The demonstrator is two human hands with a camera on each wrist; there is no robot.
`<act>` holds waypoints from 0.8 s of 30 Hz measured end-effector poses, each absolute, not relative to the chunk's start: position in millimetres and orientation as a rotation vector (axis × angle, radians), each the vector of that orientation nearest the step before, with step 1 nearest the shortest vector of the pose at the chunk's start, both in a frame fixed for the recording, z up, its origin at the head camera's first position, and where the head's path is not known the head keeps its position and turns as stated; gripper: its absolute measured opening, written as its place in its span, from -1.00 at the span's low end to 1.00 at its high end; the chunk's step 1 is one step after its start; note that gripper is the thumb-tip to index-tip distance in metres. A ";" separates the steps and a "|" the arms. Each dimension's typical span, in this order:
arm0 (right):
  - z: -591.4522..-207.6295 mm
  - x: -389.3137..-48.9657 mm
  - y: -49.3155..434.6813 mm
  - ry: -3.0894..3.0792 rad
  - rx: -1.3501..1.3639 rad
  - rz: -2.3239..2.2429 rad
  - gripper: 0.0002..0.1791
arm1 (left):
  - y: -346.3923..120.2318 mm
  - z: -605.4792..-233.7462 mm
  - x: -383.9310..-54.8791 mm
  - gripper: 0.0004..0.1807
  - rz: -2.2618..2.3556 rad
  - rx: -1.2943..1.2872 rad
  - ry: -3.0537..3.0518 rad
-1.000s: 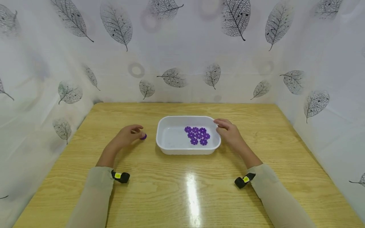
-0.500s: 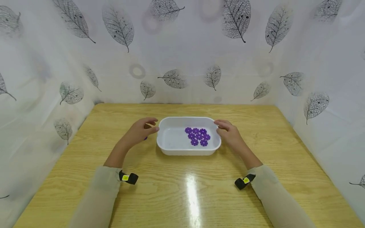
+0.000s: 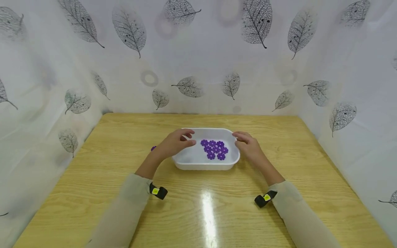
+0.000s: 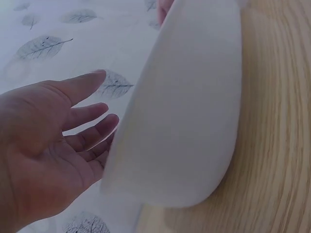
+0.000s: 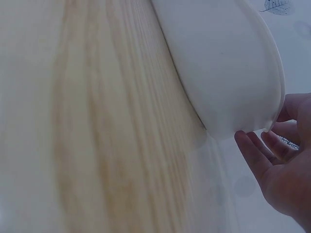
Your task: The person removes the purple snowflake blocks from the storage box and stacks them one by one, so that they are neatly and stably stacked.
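Left hand [image 3: 175,143]: fingers apart, empty, now over white tray [image 3: 204,166]; a second ago at lone purple piece [image 3: 153,148] on worktop [image 3: 183,213]. Right hand [image 3: 249,146]: fingers apart, still touching tray's right rim. Purple flower pieces [image 3: 216,150] in right half. Yellow tags [image 3: 155,191] too small to read.

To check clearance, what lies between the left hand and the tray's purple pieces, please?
In the head view, only bare white tray shows there.
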State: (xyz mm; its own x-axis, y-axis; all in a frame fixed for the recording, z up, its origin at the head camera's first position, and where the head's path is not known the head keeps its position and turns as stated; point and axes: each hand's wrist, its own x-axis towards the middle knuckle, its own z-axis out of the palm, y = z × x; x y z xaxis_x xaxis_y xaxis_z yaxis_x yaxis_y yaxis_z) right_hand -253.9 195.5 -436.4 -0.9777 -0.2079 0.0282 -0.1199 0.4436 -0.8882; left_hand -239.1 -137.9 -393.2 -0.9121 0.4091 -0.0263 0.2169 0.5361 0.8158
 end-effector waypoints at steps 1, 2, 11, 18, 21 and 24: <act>-436.5 -254.2 195.3 2.597 -0.296 -1.587 -0.54 | -133.8 -394.2 -240.4 -0.41 1.300 0.544 2.558; -436.5 -254.2 195.1 2.599 -0.297 -1.586 -0.54 | -129.8 -395.5 -242.0 -0.43 1.287 0.564 2.556; -434.4 -253.6 194.1 2.611 -0.309 -1.579 -0.54 | -98.3 -410.8 -257.6 -0.46 1.126 0.657 2.529; -434.1 -253.2 193.3 2.615 -0.299 -1.580 -0.54 | -81.8 -418.6 -260.3 -0.46 1.061 0.642 2.508; -433.9 -253.1 193.6 2.621 -0.296 -1.574 -0.54 | -76.8 -421.3 -261.7 -0.47 1.036 0.650 2.509; -433.7 -253.0 194.1 2.631 -0.307 -1.563 -0.54 | -73.4 -423.6 -262.2 -0.48 1.018 0.663 2.495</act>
